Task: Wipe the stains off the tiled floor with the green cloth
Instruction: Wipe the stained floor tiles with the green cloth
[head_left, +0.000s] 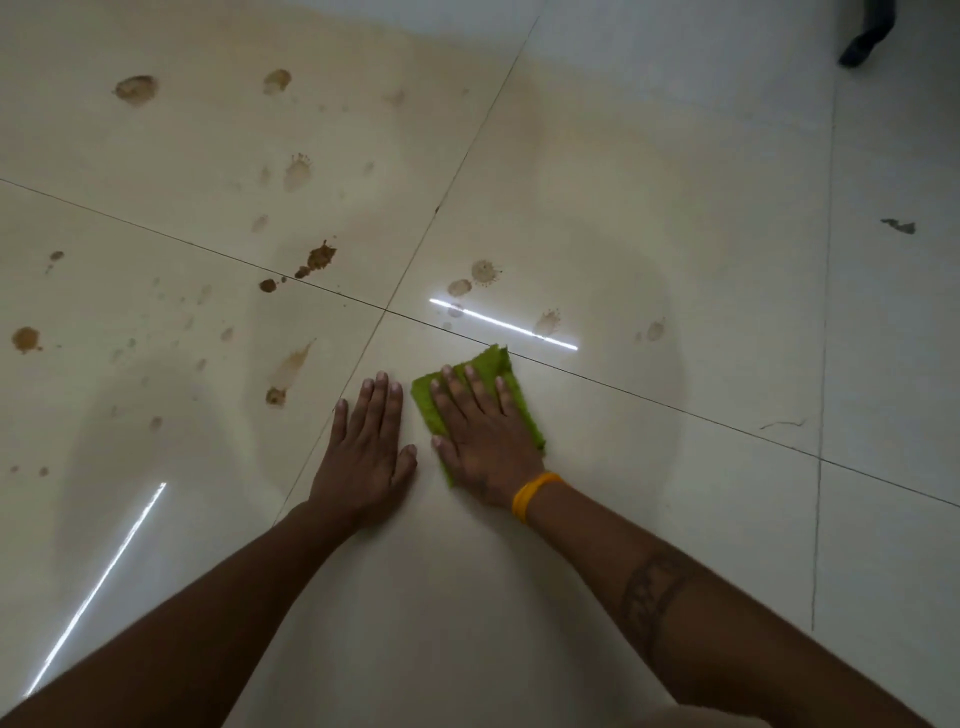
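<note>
Pressing flat, the right hand (480, 436) spreads its fingers over the green cloth (498, 371), gripping nothing, just short of the grout line on the tiled floor (649, 218). The left hand (363, 457) lies open and empty beside it as a brace. Best to keep the palm weighted and sweep across that line into the nearest stains (480, 275), folding to a clean face as it soils.

One folded green cloth (475, 400) lies on the glossy cream tiled floor (649, 218). Two bare hands are in view, the left hand (363, 457) and the right hand (483, 441). One orange band (535, 496) circles the right wrist. Brown splatter stains (318, 258) number well over twenty, too scattered and faint to count exactly. Two bright light streaks (504, 325) reflect on the floor. One dark object (867, 36) sits at the far right corner.
</note>
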